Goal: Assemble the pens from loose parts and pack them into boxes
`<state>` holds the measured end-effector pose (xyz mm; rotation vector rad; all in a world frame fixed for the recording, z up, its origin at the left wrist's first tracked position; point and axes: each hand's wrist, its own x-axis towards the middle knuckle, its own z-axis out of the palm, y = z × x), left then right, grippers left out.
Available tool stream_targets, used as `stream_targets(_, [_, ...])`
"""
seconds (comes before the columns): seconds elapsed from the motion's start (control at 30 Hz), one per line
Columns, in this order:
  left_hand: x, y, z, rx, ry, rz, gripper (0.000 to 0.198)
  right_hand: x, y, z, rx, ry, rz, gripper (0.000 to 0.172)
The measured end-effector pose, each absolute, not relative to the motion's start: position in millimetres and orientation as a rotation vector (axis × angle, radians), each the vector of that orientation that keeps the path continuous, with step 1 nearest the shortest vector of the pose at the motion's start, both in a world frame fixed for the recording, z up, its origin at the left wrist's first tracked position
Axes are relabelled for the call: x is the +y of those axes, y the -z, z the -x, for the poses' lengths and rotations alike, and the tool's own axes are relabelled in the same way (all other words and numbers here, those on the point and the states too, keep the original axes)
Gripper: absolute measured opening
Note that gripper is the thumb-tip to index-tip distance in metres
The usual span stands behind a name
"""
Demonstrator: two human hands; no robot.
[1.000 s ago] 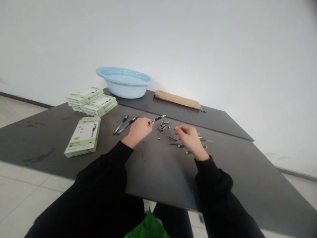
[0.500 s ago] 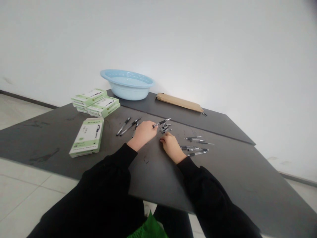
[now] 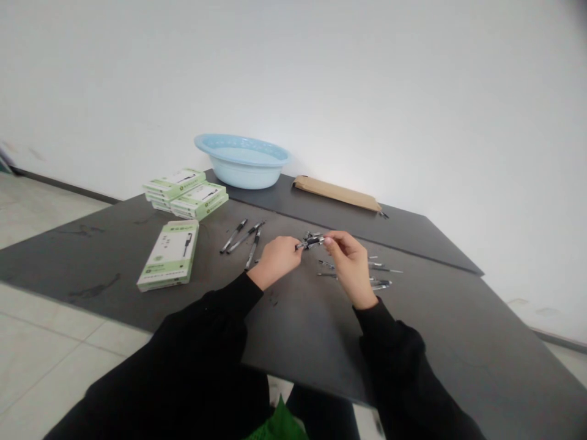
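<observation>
My left hand point(image 3: 277, 261) is curled shut around the back of a black pen point(image 3: 310, 243), held just above the dark table point(image 3: 293, 318). My right hand point(image 3: 351, 260) pinches the pen's front end with thumb and fingers. Both hands meet at the pen, over a small heap of black pen caps point(image 3: 310, 235). Several loose refills and pen parts point(image 3: 376, 276) lie on the table right of my right hand. Three assembled black pens point(image 3: 243, 236) lie left of my left hand.
A green and white pen box point(image 3: 170, 255) lies flat at the left, with a stack of similar boxes point(image 3: 188, 192) behind it. A light blue basin point(image 3: 243, 160) and a brown paper packet point(image 3: 337, 192) sit at the back. Tiled floor shows at the left.
My right hand left the table near the caps, rose and took hold of the tip of the pen in my left hand. The view shifted slightly left.
</observation>
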<state>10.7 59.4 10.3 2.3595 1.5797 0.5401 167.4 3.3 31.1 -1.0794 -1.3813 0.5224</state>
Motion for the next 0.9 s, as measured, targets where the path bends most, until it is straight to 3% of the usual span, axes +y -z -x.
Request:
stream_targets(0.37, [54.5, -13.7, -13.2, 1.551, -0.578, -2.387, 0.034, 7.0, -17.1, -159.2, -1.458, -0.614, 1.133, 0.017])
stream_targets(0.9, [55.3, -10.9, -13.4, 1.571, -0.58, -2.399, 0.032, 4.9, -13.2, -153.0, -1.58, -0.474, 1.2, 0.018])
